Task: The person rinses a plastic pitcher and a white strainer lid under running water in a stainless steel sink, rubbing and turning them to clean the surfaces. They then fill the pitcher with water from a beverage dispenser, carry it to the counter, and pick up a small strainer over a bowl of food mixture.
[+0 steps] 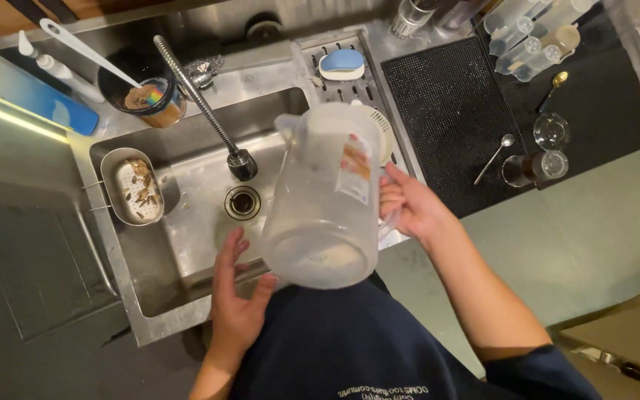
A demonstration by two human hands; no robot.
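Observation:
A large clear plastic pitcher with a label on its side is held tilted over the steel sink, its bottom towards me. My right hand grips it at the handle side. My left hand is open just left of the pitcher's base, fingers spread, thumb close to or touching the bottom edge. The flexible faucet ends above the drain, left of the pitcher.
A metal strainer basket with scraps hangs at the sink's left. Behind are a cup with a brush, a blue sponge on a rack, and a black mat with spoons, glasses and bottles.

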